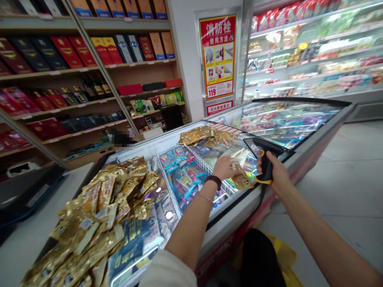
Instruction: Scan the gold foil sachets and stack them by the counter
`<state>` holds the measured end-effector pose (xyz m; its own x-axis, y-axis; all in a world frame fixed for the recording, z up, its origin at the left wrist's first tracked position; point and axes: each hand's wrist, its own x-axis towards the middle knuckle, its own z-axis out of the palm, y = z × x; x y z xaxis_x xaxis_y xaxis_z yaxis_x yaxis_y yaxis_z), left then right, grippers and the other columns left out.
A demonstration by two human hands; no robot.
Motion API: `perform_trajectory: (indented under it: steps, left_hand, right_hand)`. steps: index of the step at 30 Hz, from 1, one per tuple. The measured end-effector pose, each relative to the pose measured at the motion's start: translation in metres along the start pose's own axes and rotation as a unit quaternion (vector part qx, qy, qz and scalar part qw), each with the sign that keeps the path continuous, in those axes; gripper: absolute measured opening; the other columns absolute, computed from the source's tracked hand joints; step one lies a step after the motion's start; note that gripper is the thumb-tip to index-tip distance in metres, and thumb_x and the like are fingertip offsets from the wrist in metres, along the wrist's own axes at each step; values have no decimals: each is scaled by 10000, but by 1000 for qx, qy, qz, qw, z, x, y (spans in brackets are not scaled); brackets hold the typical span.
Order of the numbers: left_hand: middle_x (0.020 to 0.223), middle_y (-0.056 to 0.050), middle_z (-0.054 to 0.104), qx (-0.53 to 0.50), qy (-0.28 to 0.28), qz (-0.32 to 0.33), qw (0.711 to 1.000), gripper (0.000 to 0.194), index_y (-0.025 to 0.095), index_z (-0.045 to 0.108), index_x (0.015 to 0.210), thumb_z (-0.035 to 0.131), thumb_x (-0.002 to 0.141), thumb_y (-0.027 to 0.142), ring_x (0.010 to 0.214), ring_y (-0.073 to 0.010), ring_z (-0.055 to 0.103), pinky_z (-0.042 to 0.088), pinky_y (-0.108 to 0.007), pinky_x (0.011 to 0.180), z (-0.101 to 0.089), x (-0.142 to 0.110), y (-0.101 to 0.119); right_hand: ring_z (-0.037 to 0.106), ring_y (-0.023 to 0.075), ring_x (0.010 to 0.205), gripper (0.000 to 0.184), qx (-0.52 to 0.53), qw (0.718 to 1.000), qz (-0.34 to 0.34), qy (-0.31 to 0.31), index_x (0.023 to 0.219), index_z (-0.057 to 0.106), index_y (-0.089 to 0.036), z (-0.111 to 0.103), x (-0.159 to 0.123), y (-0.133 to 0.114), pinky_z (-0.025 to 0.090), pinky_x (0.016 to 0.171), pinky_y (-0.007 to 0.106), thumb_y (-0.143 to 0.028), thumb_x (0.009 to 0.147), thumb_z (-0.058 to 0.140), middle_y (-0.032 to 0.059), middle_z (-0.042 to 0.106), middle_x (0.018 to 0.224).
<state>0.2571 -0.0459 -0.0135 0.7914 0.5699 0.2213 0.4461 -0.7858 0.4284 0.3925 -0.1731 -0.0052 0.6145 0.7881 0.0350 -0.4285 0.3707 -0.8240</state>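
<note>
Head view: we see a near heap of gold foil sachets [98, 211] and a far heap of gold foil sachets [203, 137] lying loose over the bins of a chest freezer [236, 217]; neither looks sorted into rows. Left hand [224, 169] sits over the bins past a wire divider [169, 191], fingers apart, just beside a gold sachet [243, 182]. Right hand [278, 173] has fingers clamped round a black barcode scanner [266, 167]. 1 bin holds blue snack packets [182, 179]; contents under the near heap are partly hidden.
</note>
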Motion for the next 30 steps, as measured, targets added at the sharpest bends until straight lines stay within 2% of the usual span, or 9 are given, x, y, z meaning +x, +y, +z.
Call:
perform_trajectory:
  steps: [3, 6, 10, 13, 16, 19, 22, 26, 30]
  left_hand:
    - [1303, -124, 613, 28, 27, -70, 997, 557, 204, 570, 1309, 678, 802, 406, 1221, -293, 543, 391, -416, 1068, -12, 1, -9]
    - [1288, -156, 612, 64, 57, -153, 985, 648, 210, 502, 1377, 693, 794, 418, 1199, -307, 560, 415, -422, 1027, -32, -7, -22]
    - [1243, -216, 615, 96, 78, -225, 966, 591, 116, 547, 1311, 671, 823, 426, 1165, -298, 585, 439, -370, 984, -54, -27, -50]
    - [1126, -182, 673, 86, 79, -228, 967, 402, 119, 639, 1155, 627, 864, 396, 1111, -276, 610, 449, -357, 967, -65, -46, -72]
    - [1037, -117, 701, 46, 84, -187, 978, 314, 168, 670, 1066, 656, 841, 386, 1041, -249, 631, 467, -357, 946, -74, -67, -86]
    - [1020, -106, 690, 37, 92, -157, 983, 300, 179, 693, 899, 769, 719, 407, 1076, -282, 607, 453, -408, 969, -79, -84, -89]
    - [967, -102, 683, 37, 100, -167, 980, 275, 176, 656, 755, 839, 617, 329, 1097, -311, 586, 418, -455, 1001, -79, -93, -83]
    - [852, -65, 685, -100, 133, -190, 968, 152, 172, 601, 744, 729, 682, 121, 868, -215, 657, 496, -360, 854, -71, -99, -76]
    - [787, -19, 684, -268, 219, -253, 903, 301, 189, 595, 1000, 673, 721, 104, 656, -148, 644, 518, -289, 691, -64, -111, -83]
  right_hand:
    - [465, 102, 453, 431, 1, 1000, -15, 1, 926, 621, -159, -2, -1, 1, 356, 386, 198, -455, 661, 790, -18, 568, 617]
    - [458, 98, 450, 482, 1, 1000, -28, 4, 910, 621, -171, -4, -3, 1, 360, 383, 194, -496, 614, 819, -26, 561, 610]
    - [450, 92, 442, 515, -2, 999, -34, 9, 904, 628, -173, -4, -3, 2, 366, 376, 182, -507, 572, 839, -28, 553, 601]
    - [434, 91, 435, 458, 1, 999, -32, 12, 886, 625, -184, -1, -6, 0, 365, 375, 185, -496, 608, 812, -31, 538, 596]
    - [444, 99, 470, 350, 4, 1000, -21, 5, 894, 627, -183, 1, -12, -3, 382, 408, 196, -433, 698, 775, -21, 540, 621]
    - [447, 103, 503, 268, 6, 1000, -17, 5, 893, 622, -178, 3, -16, -4, 385, 433, 196, -382, 761, 736, -15, 534, 634]
    - [445, 107, 507, 247, 2, 1000, -20, 16, 883, 616, -176, 4, -17, -4, 380, 430, 193, -371, 775, 722, -11, 536, 622]
    - [457, 112, 510, 250, -6, 1000, -10, 20, 882, 617, -182, 4, -17, -5, 397, 438, 197, -373, 766, 728, -9, 543, 627]
    - [467, 107, 495, 281, -23, 999, 15, 16, 894, 631, -186, 11, -22, -3, 398, 422, 185, -382, 740, 759, -11, 549, 631]
